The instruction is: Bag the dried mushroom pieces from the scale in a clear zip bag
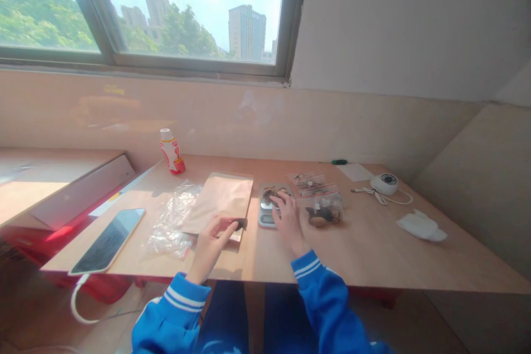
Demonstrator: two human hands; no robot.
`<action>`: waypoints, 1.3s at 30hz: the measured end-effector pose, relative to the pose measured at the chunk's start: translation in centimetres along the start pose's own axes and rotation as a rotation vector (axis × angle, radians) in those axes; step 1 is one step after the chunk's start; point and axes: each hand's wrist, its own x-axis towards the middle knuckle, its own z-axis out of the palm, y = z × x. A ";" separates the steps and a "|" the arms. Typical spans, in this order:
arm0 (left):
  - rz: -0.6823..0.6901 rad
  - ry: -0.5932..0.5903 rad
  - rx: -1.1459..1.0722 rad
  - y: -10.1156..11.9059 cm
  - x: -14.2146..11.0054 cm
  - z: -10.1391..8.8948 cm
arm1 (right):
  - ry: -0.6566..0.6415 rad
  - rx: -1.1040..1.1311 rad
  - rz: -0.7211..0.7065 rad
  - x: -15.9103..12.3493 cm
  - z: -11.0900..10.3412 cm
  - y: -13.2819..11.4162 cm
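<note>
Pinched between the thumb and fingers of my left hand (pixel 218 235) is a small dark brown dried piece (pixel 240 224), held over the near right corner of a brown paper bag (pixel 226 194). My right hand (pixel 286 218) reaches over a small digital scale (pixel 266 218), its fingers apart at the brown dried pieces (pixel 269 193) on the weighing plate. Whether those fingertips touch a piece is hard to make out. Right of the scale lie flat zip bags (pixel 309 183) with pieces inside, and in front of them a clear bag of darker dried pieces (pixel 323 215).
A crumpled clear plastic bag (pixel 172 221) and a phone (pixel 108 240) on a cable lie to the left. Behind them stands a red and white bottle (pixel 172 152). Farther right are a white dome camera (pixel 384 183) with its cord and a white tissue (pixel 422 225).
</note>
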 end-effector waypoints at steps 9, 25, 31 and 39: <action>-0.212 -0.002 -0.299 0.5 4.7 6.8 | -0.050 -0.180 -0.009 -0.4 -0.7 4.2; 0.046 0.005 0.108 -3.0 5.6 10.5 | 0.100 0.011 0.076 -1.6 -0.7 5.6; 0.321 0.008 0.368 -4.2 5.6 10.8 | 0.061 -0.028 0.058 -1.4 -0.8 5.3; 0.412 0.032 0.568 -5.7 5.4 10.9 | -0.029 -0.091 0.069 -1.0 -0.3 5.1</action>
